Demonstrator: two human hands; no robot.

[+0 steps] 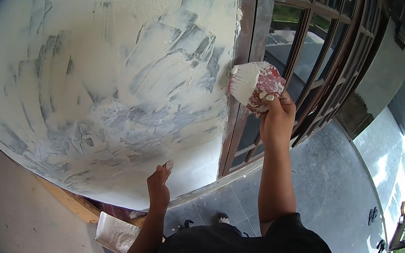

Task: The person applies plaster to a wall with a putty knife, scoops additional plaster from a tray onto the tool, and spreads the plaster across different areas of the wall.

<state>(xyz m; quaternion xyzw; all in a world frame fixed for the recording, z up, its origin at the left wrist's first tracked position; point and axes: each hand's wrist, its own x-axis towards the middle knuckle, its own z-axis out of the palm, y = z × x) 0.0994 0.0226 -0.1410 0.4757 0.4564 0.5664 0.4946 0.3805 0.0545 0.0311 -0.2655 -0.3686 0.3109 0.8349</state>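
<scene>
My right hand (278, 111) grips a red flat spreader (269, 79) smeared with white paste, held upright where the white, streaky wall (95, 51) meets the brown wooden window frame (244, 40). A thick band of paste covers the left part of its blade. Lower down, in front of the wall, my left hand (158, 182) pinches a small paste-covered tool (168, 165), seen edge-on; its exact shape is hard to make out.
A white tray (112, 232) with paste lies low at the left, by a cardboard piece (81, 210). Glazed, latticed window panels (305, 43) run along the right. Grey floor tiles (318, 177) extend below, with footwear (373, 215) near the far-right edge.
</scene>
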